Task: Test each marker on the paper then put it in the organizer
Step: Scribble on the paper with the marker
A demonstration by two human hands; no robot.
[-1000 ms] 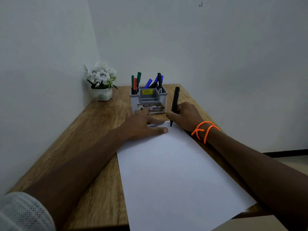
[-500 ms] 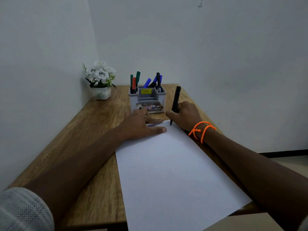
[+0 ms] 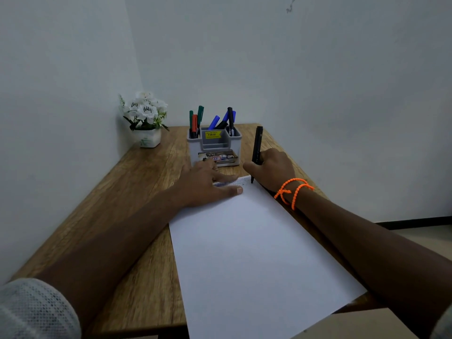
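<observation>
Several markers (image 3: 215, 122) already stand in the grey organizer (image 3: 214, 146) at the far end of the table (image 3: 137, 192): green and red ones in its left compartment, blue and black ones toward the right. Judging by that, most of your job looks done, and no loose markers show anywhere on the wood.

From the one head view you have, your right hand (image 3: 271, 168) is curled round a black marker (image 3: 256, 149), held nearly upright with its tip down on the far edge of the paper (image 3: 256, 253). Your left hand (image 3: 205, 183) lies flat with fingers straight, pressing the sheet's far left corner so it stays put. Faint scribbles (image 3: 230, 183) sit along that far edge, between your two hands; they are too small to tell apart by colour.

So you are at the testing step with this marker. What seems left is to make the mark, then drop it into the organizer just beyond your hand. Whether a cap must go on first, you cannot tell; none is visible. A pot of white flowers (image 3: 145, 118) stands in the far left corner, well clear.
</observation>
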